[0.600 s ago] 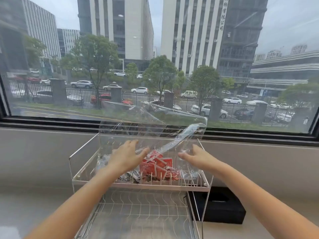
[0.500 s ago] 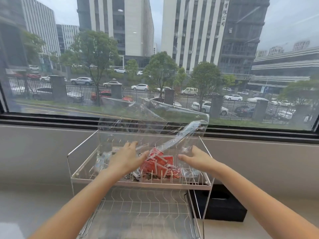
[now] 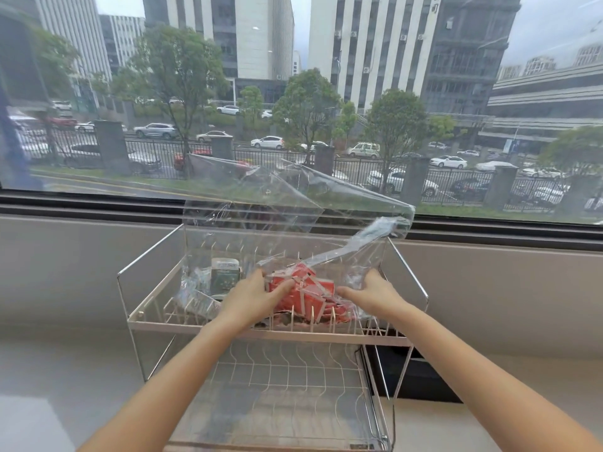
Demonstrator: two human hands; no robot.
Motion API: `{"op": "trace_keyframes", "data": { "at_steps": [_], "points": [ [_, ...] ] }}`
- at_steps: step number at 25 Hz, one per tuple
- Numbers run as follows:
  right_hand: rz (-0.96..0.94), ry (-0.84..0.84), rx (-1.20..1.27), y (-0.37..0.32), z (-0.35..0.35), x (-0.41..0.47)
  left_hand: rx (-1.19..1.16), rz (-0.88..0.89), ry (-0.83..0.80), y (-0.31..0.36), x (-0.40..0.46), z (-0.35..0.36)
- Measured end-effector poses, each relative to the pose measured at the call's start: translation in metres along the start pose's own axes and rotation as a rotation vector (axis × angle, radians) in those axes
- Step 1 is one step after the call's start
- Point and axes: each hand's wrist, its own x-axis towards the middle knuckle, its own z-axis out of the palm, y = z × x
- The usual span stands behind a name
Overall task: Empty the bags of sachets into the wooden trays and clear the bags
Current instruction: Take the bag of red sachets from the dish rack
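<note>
1. Two bare hands reach into the upper tier of a white wire rack [image 3: 295, 334] standing on a pale desk [image 3: 58, 370] below a wide window [image 3: 98, 102].
2. Far left in that tier lie silvery sachets [image 3: 199, 300] and a small green-and-white box [image 3: 224, 276], all under clear film.
3. Left hand [image 3: 253, 298], fingers curled, grips the near left edge of a clear plastic bag [image 3: 261, 207], thumb against the red sachets [image 3: 310, 295].
4. These red sachets sit heaped inside the bag, in the middle of the upper tier.
5. Right hand [image 3: 375, 296] pinches the bag's near right edge, thumb pointing left.
6. Below, the lower wire tier [image 3: 287, 386] shows bare grid; a black box [image 3: 421, 376] stands right of the rack.
</note>
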Motion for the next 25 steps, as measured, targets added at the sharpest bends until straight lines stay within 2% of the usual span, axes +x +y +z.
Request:
{"op": "trace_keyframes", "data": {
  "at_steps": [5,11,18,21,25],
  "points": [
    [0.018,0.076,0.017,0.005,0.006,0.004,0.014,0.045,0.080,-0.001,-0.001,0.003],
    [-0.077,0.203,-0.140,0.007,0.012,0.005,-0.081,0.162,0.131,-0.004,-0.005,0.001],
    [-0.159,0.212,0.094,-0.001,-0.010,-0.012,-0.221,0.276,0.223,0.014,-0.012,-0.016],
    [-0.164,0.270,0.298,-0.012,-0.034,-0.021,-0.292,0.328,0.288,0.030,-0.019,-0.036],
    [-0.317,0.371,0.403,-0.032,-0.064,-0.042,-0.474,0.337,0.411,0.053,-0.033,-0.066]
  ]
}}
